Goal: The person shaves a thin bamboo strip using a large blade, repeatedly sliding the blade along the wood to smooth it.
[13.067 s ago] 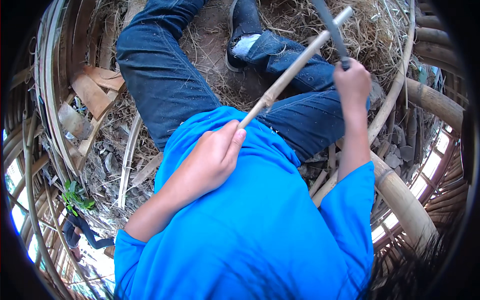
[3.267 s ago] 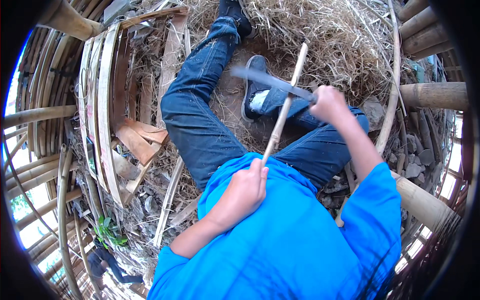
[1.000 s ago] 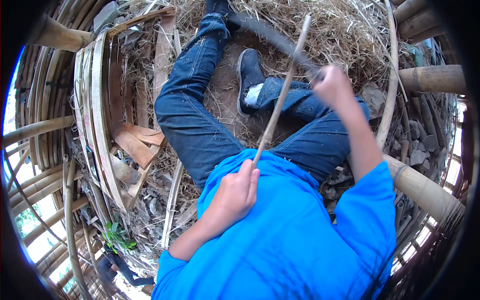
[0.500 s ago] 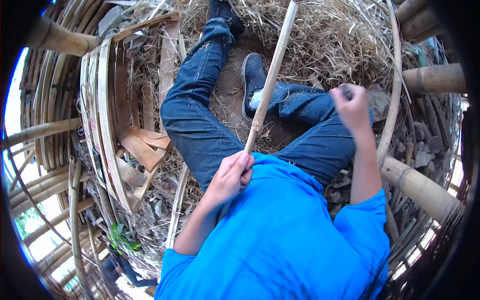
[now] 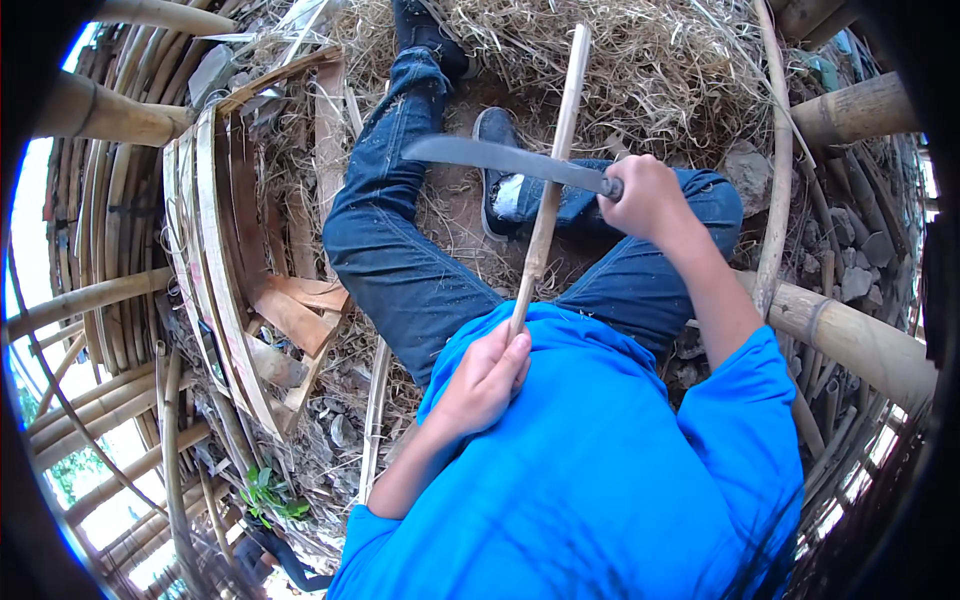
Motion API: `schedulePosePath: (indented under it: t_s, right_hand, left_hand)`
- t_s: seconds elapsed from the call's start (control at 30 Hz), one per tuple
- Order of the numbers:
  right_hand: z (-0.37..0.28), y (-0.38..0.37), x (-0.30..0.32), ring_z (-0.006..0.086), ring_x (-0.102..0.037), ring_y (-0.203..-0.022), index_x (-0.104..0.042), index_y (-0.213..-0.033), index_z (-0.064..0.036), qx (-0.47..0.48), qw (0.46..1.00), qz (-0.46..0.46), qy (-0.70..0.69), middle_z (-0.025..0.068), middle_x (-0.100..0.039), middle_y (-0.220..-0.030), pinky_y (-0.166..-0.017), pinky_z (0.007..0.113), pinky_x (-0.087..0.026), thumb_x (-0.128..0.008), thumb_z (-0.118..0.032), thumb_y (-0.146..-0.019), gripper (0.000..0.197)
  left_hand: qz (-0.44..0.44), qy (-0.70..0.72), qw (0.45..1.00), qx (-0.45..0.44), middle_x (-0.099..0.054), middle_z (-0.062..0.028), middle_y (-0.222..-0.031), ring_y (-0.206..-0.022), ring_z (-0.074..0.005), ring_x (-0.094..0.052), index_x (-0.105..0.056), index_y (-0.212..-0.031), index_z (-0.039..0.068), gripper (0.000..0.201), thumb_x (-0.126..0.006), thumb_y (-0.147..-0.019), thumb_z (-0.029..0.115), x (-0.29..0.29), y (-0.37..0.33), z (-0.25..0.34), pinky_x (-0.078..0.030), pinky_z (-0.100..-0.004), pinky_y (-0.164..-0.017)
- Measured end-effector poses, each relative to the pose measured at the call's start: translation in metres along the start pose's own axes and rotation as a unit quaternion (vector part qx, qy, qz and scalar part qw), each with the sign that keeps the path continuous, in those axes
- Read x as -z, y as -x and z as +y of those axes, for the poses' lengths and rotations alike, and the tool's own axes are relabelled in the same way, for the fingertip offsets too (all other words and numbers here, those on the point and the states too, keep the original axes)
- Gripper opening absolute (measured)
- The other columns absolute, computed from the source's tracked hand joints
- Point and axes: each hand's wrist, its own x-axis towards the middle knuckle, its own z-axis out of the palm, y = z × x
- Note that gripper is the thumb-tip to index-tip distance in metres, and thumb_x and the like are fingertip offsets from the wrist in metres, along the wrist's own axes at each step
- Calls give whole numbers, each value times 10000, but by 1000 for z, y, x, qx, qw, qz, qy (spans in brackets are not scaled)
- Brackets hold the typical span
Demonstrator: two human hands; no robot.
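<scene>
A long pale wooden stick (image 5: 543, 225) slants up and away from my belly between my legs. My left hand (image 5: 483, 385) is closed round its near end, close against the blue shirt. In my right hand (image 5: 643, 198) is the dark handle of a machete (image 5: 500, 158). Its broad grey blade points left and lies across the upper part of the stick, over my right shoe. Whether the edge touches the wood I cannot tell. The stick's far end (image 5: 579, 50) sticks up beyond the blade over the straw.
Dry straw (image 5: 640, 75) covers the ground ahead. To the left stands a slatted wooden frame (image 5: 215, 270) with loose board pieces (image 5: 290, 320). Thick bamboo poles (image 5: 850, 340) run along the right, near stones (image 5: 855, 280). A bamboo slat wall (image 5: 110, 230) bounds the far left.
My right hand has swung inward to the left, bringing the machete blade into view across the stick. My left hand keeps its grip, shifted slightly right and nearer to me.
</scene>
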Motion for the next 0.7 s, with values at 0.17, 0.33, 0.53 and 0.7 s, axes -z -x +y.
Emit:
schedulePosePath:
  t_s: [0.17,0.33,0.53,0.7]
  right_hand:
    - [11,-20,0,364,-656,-787,-689,-728,-57,-32,999,-20,38,204,-661,-773,-769,429,-528,-634,-215,-682,173]
    - [50,-57,5,369,-655,-884,-681,-863,-15,-168,984,11,61,234,-665,-905,-811,427,-518,-628,-225,-690,276]
    - [66,-80,14,381,-624,-989,-674,-937,13,-224,968,70,89,256,-646,-1008,-871,431,-493,-572,-248,-714,358]
    - [234,-76,64,388,-599,-1030,-650,-1016,27,-343,929,94,106,284,-619,-1034,-873,431,-474,-541,-292,-725,445]
  left_hand:
    - [13,-84,996,-30,-379,47,-608,-488,-37,-324,-415,-898,82,222,-401,-1009,274,-4,-1,-3,-264,-206,-429]
    - [38,-158,987,-21,-418,27,-617,-560,-64,-402,-475,-870,45,228,-436,-993,233,-2,-2,-14,-351,-261,-505]
    - [6,-56,998,8,-381,49,-580,-474,-42,-338,-445,-885,78,228,-399,-1009,263,-4,-12,-7,-276,-217,-429]
    - [25,58,997,40,-370,49,-555,-452,-45,-319,-435,-829,92,292,-374,-1014,309,25,15,-8,-280,-218,-405]
